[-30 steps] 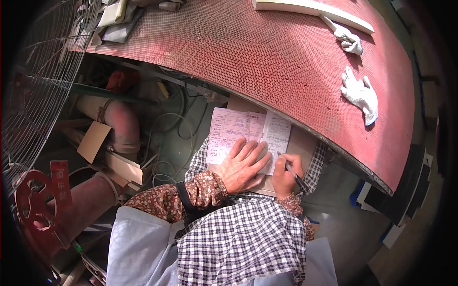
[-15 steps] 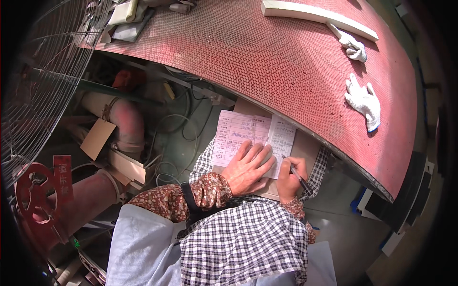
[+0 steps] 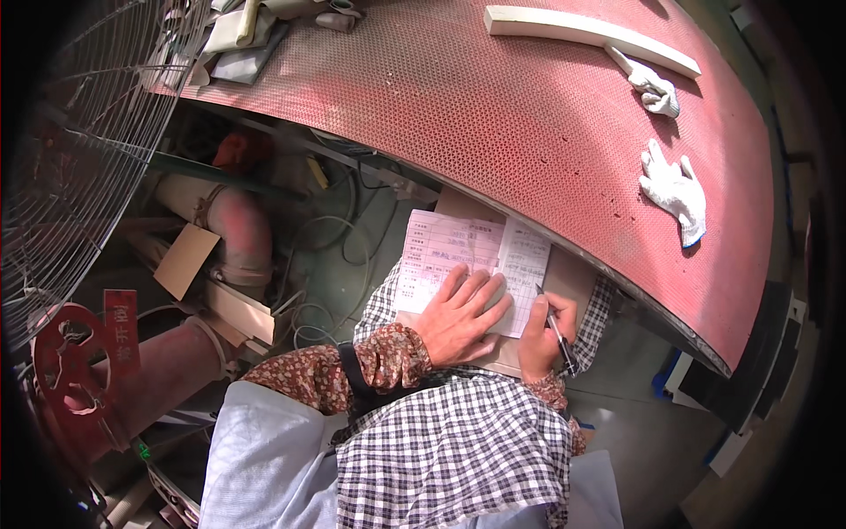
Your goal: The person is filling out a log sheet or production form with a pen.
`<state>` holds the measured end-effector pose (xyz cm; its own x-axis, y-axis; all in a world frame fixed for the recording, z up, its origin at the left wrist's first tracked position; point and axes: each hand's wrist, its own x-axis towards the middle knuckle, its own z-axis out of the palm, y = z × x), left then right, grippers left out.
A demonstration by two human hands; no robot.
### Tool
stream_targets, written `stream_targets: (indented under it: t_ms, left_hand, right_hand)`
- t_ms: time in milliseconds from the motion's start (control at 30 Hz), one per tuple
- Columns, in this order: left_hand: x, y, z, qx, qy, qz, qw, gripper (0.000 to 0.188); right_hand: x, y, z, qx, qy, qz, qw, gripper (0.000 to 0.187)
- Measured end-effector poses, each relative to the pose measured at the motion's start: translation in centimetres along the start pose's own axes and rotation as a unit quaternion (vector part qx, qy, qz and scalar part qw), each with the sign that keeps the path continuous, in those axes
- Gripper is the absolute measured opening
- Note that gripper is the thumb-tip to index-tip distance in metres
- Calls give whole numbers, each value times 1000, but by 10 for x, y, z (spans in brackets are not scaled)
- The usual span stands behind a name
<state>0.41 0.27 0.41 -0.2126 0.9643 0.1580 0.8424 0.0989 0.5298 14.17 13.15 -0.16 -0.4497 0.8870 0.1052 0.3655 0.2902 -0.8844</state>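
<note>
Pen [image 3: 567, 354] has slid a bit right across the white page [image 3: 526, 256] since half a second ago, while the left hand [image 3: 463, 317] hasn't really budged. So, head view: right hand [image 3: 545, 339] is pinching the pen, left one's flat on the pink form [image 3: 432, 247], fingers slightly spread. Pen tip points up-left, long axis slanting down-right, tip right by the page's right edge; can't tell if it's touching. Papers sit on a brown board [image 3: 575, 278]. Count: one pen, plus two gloves [image 3: 676, 189] and one white bar [image 3: 590, 37] on the red desk [image 3: 441, 97].
</note>
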Motion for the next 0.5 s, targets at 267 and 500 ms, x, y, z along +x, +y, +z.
stream_targets:
  t_ms: [267,500]
  left_hand:
    - [-2,0,-3,10,-4,-1,1000,80]
    - [-1,-4,-4,-1,-6,7,1000,77]
  right_hand:
    - [1,-1,-2,-34,3,-34,999,15]
    - [0,1,-4,-35,-16,-33,999,15]
